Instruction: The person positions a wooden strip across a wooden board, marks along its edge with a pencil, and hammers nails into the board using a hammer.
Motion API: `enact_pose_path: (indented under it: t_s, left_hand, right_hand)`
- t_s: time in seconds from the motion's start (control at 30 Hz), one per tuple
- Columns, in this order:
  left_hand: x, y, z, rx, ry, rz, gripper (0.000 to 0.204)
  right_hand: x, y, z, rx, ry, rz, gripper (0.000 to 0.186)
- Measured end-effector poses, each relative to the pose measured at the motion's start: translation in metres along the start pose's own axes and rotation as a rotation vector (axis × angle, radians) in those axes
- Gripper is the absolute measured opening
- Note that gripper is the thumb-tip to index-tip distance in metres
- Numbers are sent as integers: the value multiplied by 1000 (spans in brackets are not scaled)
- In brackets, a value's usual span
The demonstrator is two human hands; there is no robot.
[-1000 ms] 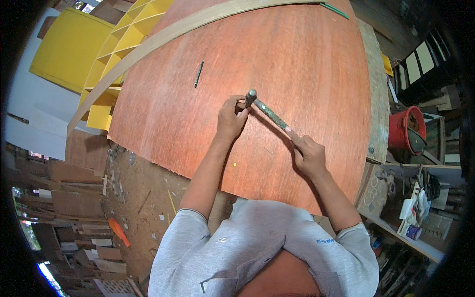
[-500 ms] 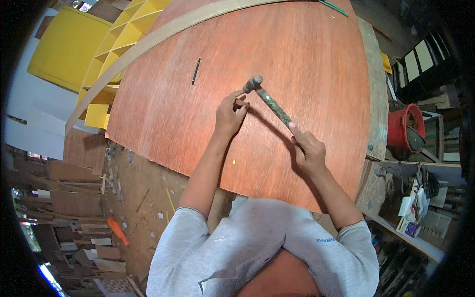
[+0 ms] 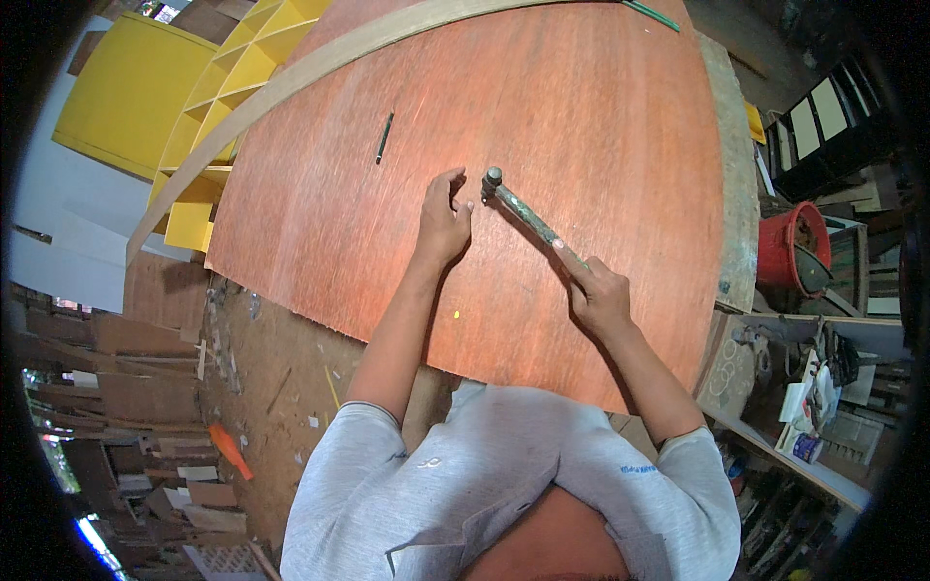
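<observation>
My right hand (image 3: 601, 295) is wrapped round the handle of a hammer (image 3: 524, 215), index finger stretched along it. The hammer's head is down at the reddish plywood sheet (image 3: 601, 126). Just left of that head is my left hand (image 3: 444, 221), its thumb and fingers apart and no object visible between them. Any nail under the hammer head is hidden or too small to make out. A dark pencil (image 3: 385, 137) lies on the sheet beyond my left hand.
A thin wooden strip (image 3: 320, 53) curves along the sheet's far left side. Yellow shelving (image 3: 199, 184) stands beyond it. At right are a weathered board (image 3: 738, 194) and a red bucket (image 3: 780, 254). Green pencil-like sticks (image 3: 651, 15) lie at the far edge.
The hammer head has come down to the sheet, and my right hand has shifted slightly left. My left hand's fingers have opened and drawn back from beside the hammer head.
</observation>
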State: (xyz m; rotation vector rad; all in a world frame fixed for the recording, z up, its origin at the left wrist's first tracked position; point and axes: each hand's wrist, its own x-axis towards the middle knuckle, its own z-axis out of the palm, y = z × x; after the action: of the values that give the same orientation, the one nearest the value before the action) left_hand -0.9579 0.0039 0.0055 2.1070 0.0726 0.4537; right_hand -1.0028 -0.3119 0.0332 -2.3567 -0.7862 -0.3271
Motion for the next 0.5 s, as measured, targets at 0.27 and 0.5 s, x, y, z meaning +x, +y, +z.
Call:
enact_pose_path:
  t_s: [0.27, 0.5]
  left_hand:
    - [0, -7, 2, 33, 14, 11, 57]
    - [-2, -9, 4, 27, 27, 7, 58]
  right_hand:
    - [-2, 1, 1, 81, 89, -47, 63]
    - [-2, 0, 4, 134, 160, -43, 67]
